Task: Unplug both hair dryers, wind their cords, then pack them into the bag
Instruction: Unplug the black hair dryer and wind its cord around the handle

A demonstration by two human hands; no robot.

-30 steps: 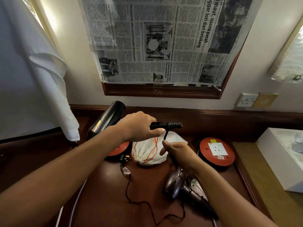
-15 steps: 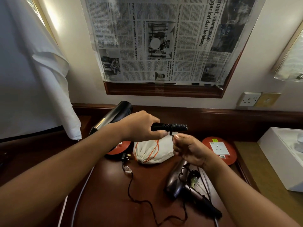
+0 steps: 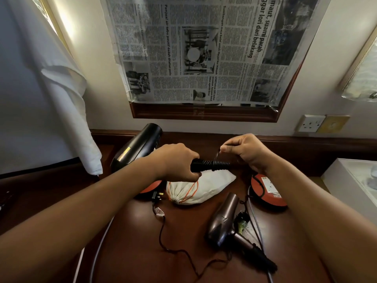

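Cord-winding is what I am doing now: my left hand (image 3: 179,160) is gripping the glossy black hair dryer (image 3: 136,148) by its ribbed handle end, held above the dark wooden desk (image 3: 130,231), while my right hand (image 3: 244,152) is pinching its thin black cord (image 3: 217,155) just over the handle. I am judging that snug, even turns matter. The white drawstring cloth bag (image 3: 202,188) is lying underneath, the bronze hair dryer (image 3: 224,219) beside it.

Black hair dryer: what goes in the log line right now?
left hand grips black hair dryer handle | right hand pinches cord | bag on table
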